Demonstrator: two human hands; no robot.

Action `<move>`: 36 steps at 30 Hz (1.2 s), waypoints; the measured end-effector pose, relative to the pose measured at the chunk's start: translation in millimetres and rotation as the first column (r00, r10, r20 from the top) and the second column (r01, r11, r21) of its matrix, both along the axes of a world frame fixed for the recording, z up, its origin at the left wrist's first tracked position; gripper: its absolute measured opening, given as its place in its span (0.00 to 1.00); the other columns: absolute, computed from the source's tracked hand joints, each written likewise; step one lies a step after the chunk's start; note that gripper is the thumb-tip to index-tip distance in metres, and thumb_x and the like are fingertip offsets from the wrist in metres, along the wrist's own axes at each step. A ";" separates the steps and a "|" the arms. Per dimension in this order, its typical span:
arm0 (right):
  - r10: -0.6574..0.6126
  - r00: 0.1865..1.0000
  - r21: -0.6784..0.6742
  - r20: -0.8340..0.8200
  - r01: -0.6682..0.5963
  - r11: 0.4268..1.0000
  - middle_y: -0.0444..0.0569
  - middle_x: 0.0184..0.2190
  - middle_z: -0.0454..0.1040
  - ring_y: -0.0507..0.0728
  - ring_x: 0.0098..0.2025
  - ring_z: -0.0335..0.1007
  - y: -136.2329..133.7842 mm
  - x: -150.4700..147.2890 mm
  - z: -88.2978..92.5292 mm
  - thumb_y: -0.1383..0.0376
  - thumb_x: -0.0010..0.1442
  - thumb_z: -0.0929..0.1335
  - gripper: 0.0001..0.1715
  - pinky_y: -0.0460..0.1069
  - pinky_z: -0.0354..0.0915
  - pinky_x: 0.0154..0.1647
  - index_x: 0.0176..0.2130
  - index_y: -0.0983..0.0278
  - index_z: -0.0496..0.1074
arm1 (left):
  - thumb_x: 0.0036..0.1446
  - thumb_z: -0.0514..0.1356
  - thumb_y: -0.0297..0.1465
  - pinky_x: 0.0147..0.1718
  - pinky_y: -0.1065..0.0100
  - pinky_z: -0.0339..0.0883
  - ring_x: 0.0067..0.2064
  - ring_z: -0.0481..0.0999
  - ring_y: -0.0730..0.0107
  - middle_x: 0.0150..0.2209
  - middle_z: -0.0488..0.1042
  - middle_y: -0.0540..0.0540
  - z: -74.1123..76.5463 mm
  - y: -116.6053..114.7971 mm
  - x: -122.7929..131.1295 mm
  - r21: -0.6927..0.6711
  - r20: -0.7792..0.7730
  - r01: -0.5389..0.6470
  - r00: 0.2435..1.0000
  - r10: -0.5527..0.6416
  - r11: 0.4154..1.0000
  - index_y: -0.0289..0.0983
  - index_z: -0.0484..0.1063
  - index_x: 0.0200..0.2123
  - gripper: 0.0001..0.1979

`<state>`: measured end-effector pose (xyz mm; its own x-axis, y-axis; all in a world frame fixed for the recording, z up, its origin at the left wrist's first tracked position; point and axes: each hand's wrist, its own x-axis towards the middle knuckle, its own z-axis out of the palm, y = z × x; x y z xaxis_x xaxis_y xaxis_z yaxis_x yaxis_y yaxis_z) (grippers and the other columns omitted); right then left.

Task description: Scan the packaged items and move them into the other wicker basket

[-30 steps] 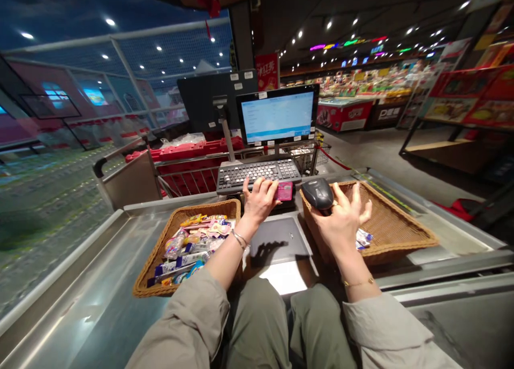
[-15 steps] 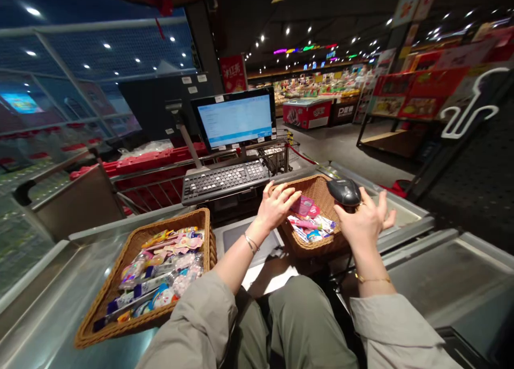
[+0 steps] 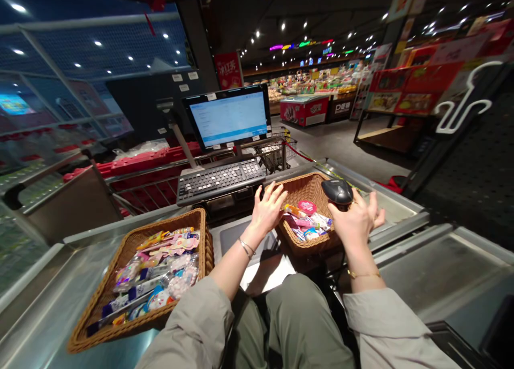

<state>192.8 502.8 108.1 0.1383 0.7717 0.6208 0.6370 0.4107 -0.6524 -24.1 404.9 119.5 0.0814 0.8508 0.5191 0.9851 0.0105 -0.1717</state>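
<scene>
Hands at a supermarket checkout: the left hand, open and empty, hovers just beside the right wicker basket, while the right hand grips a black handheld scanner. (That hold looks light; a slip could drop it on the steel counter.) Head view counts one scanner, one keyboard, one monitor, two baskets; the left wicker basket holds packets too jumbled to count.
</scene>
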 end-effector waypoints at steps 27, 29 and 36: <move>0.432 0.896 0.060 0.097 -0.439 0.897 0.54 0.60 0.75 0.71 0.74 0.46 -94.3 -159.0 24.5 0.53 0.55 0.70 0.17 0.75 0.39 0.70 0.38 0.62 0.79 | 0.65 0.60 0.39 0.70 0.39 0.45 0.74 0.51 0.50 0.71 0.61 0.41 0.1 -183.0 -118.6 -0.054 0.091 -0.501 0.859 0.504 0.864 0.42 0.65 0.66 0.28; 0.455 0.884 0.064 0.108 -0.463 0.884 0.54 0.60 0.75 0.70 0.74 0.47 -101.0 -167.0 21.5 0.53 0.55 0.70 0.17 0.75 0.39 0.70 0.38 0.62 0.79 | 0.65 0.60 0.37 0.70 0.38 0.44 0.74 0.52 0.49 0.71 0.61 0.41 1.7 -198.5 -132.0 -0.070 0.091 -0.545 0.831 0.549 0.836 0.42 0.66 0.66 0.27; 0.480 0.864 0.046 0.154 -0.491 0.870 0.56 0.60 0.75 0.71 0.73 0.49 -113.4 -180.0 6.8 0.54 0.55 0.70 0.17 0.75 0.42 0.69 0.38 0.63 0.79 | 0.62 0.62 0.34 0.68 0.36 0.47 0.73 0.53 0.45 0.71 0.62 0.39 0.7 -241.5 -172.1 -0.170 0.031 -0.640 0.757 0.653 0.749 0.42 0.68 0.65 0.27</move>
